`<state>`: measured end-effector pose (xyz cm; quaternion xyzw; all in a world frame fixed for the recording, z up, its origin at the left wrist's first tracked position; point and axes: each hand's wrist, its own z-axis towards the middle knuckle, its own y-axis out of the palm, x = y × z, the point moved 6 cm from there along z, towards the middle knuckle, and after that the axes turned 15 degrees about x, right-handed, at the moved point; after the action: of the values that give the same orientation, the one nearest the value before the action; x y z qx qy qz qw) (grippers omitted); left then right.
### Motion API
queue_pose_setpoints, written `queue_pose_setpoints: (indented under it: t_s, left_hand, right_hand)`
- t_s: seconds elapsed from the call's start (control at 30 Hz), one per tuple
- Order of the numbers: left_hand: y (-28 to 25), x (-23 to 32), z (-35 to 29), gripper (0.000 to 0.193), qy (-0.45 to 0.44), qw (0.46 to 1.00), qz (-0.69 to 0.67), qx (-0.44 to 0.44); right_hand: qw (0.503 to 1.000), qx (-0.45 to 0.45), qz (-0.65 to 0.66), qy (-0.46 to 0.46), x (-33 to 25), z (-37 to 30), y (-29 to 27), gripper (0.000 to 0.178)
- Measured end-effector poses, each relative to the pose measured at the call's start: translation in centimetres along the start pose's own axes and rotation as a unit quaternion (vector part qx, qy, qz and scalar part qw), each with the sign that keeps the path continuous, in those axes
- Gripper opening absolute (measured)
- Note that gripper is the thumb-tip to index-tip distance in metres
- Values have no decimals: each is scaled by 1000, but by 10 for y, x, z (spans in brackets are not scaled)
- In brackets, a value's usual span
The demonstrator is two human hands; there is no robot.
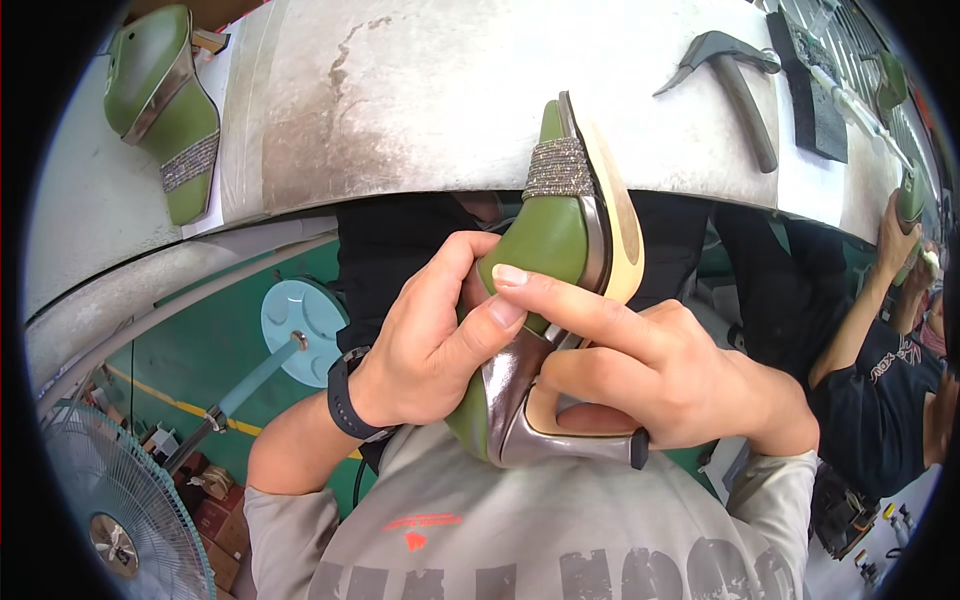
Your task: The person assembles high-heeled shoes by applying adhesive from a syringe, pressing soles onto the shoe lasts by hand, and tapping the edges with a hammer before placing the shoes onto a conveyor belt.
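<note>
A green high-heeled sandal (543, 238) is held over my lap, its toe end toward the bench. It has a glittery strap (557, 168), a bronze metallic heel (570, 447) with a dark tip, and a pale tan sole (618, 200). My left hand (425, 335) is closed round the sandal's left side, thumb lying on its middle. From the right, my right hand (665, 370) grips it near the heel, fingers curled through the arch. Its index fingertip presses the green insole close to my left thumb. The palm-side contact is hidden.
A hammer (742, 100) lies on the worn bench (430, 90), beside a dark block (808, 90). Another green sandal (165, 115) rests at the far left. A fan (125, 510) and blue round stool base (300, 330) stand lower left. At right, a co-worker's hand (893, 240) holds a green shoe.
</note>
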<state>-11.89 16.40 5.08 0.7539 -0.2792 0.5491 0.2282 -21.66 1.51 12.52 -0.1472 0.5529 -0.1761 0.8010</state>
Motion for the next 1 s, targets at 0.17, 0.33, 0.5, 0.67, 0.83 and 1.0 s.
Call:
queue_pose_setpoints:
  t_s: [0.17, 0.33, 0.5, 0.67, 0.83, 1.0]
  left_hand:
    - [-2, 1, 0, 55, -34, 999, -10, -33]
    - [0, -3, 0, 65, -53, 997, -9, -58]
    - [1, -11, -1, 68, -81, 991, -89, -55]
    - [17, -14, -3, 55, -110, 973, -203, -2]
    - [13, -22, -3, 45, -51, 967, -229, 98]
    - [21, -30, -15, 47, -13, 976, -160, 148]
  right_hand:
    - [1000, 3, -16, 3, 2, 0, 0, 31]
    - [1000, 9, -19, -9, 2, 1, 1, 28]
    - [1000, -6, 0, -12, 1, 2, 0, 29]
    - [984, 168, 51, 20, -2, -3, -11, 46]
    - [853, 339, 361, 163, -9, -41, -18, 63]
    - [714, 358, 527, 292, -24, -24, 32, 55]
